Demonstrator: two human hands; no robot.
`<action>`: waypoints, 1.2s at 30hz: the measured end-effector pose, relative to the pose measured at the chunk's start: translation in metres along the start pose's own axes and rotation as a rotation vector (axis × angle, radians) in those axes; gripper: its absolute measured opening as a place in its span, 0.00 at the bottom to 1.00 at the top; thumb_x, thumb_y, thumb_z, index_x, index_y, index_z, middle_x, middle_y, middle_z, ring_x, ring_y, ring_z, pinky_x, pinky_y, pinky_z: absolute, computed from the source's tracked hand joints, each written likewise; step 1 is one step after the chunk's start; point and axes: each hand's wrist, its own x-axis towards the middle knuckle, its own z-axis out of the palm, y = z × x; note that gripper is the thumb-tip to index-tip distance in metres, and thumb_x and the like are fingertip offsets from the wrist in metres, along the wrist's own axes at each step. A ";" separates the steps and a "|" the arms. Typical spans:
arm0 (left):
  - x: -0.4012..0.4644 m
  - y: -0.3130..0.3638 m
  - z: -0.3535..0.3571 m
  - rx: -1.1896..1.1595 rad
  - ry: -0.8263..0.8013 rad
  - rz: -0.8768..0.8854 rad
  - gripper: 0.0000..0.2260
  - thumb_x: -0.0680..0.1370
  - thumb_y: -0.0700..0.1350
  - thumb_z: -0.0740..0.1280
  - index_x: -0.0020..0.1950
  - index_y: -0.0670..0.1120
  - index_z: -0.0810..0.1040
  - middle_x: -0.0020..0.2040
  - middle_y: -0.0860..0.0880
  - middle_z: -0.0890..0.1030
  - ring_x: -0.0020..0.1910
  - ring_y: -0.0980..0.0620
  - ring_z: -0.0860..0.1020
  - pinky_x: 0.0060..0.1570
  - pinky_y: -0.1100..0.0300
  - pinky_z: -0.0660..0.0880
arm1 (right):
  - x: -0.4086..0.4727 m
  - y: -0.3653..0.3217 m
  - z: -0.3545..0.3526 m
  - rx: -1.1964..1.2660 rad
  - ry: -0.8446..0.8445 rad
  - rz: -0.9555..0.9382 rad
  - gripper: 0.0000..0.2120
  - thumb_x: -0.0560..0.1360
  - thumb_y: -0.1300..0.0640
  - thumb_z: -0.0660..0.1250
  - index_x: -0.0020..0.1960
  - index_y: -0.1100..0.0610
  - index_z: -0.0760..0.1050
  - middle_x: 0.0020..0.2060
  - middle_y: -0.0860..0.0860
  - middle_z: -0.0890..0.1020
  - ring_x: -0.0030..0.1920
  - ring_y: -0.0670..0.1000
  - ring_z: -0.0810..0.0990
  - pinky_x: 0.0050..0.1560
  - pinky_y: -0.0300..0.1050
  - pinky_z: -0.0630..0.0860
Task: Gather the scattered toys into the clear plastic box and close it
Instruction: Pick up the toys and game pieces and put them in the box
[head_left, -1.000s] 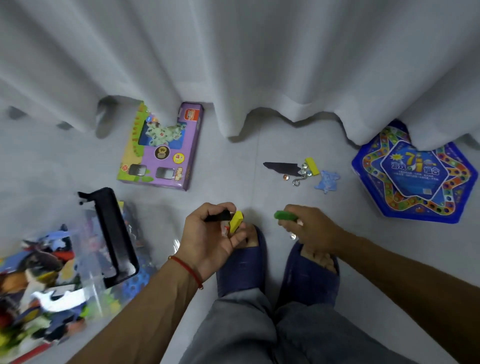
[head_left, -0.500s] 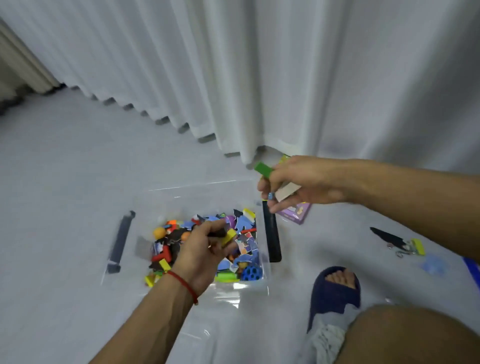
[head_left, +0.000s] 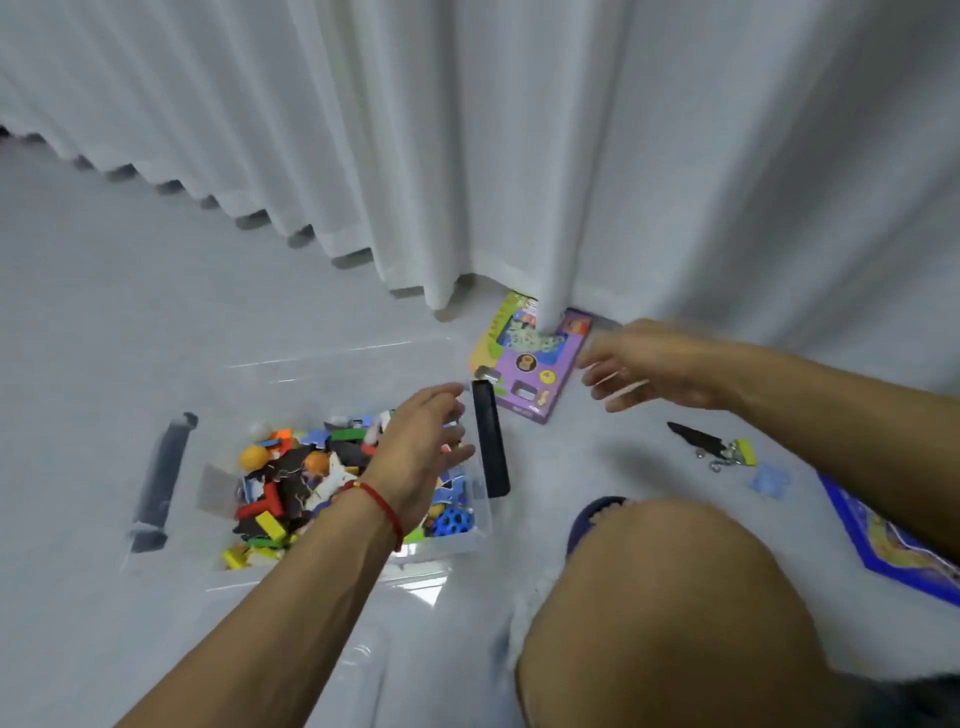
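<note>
The clear plastic box (head_left: 332, 364) stands open on the floor at lower left, with black latches on its left (head_left: 161, 478) and right (head_left: 490, 439) ends. Inside lies a heap of colourful toy pieces (head_left: 291, 483). My left hand (head_left: 421, 447) hovers over the heap, fingers spread, holding nothing. My right hand (head_left: 654, 366) is blurred, to the right of the box above the floor, fingers apart and empty. On the floor at right lie a black piece (head_left: 693, 435), a yellow block with metal hooks (head_left: 735, 454) and a pale blue piece (head_left: 772, 480).
A purple toy package (head_left: 535, 364) lies at the curtain's foot just beyond the box. A blue game board (head_left: 883, 540) lies at the right edge. White curtains (head_left: 467, 156) hang across the back. My knee (head_left: 665, 597) and a blue slipper (head_left: 592, 519) fill the lower right.
Both hands have let go of their pieces: the left dropped the black and yellow ones into the box, the right no longer holds the green one and has moved right, away from the box.
</note>
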 end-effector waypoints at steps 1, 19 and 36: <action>0.007 -0.005 0.020 0.026 -0.067 -0.014 0.13 0.77 0.43 0.61 0.60 0.46 0.79 0.56 0.36 0.77 0.51 0.46 0.76 0.56 0.47 0.78 | 0.001 0.023 -0.018 -0.173 0.063 0.013 0.11 0.75 0.55 0.66 0.51 0.62 0.79 0.44 0.57 0.82 0.41 0.55 0.80 0.45 0.51 0.82; 0.126 -0.191 0.264 0.849 -0.332 0.201 0.13 0.75 0.38 0.67 0.56 0.51 0.78 0.51 0.52 0.79 0.49 0.53 0.78 0.46 0.67 0.75 | 0.073 0.313 -0.025 -0.964 -0.003 -0.018 0.16 0.77 0.52 0.66 0.63 0.57 0.75 0.60 0.56 0.75 0.57 0.58 0.77 0.53 0.50 0.74; 0.246 -0.232 0.314 1.470 -0.494 1.062 0.13 0.72 0.50 0.72 0.56 0.52 0.82 0.57 0.50 0.80 0.55 0.44 0.76 0.50 0.50 0.72 | 0.113 0.389 -0.121 -0.244 0.890 0.088 0.14 0.73 0.46 0.64 0.51 0.56 0.73 0.46 0.53 0.77 0.47 0.54 0.75 0.46 0.52 0.74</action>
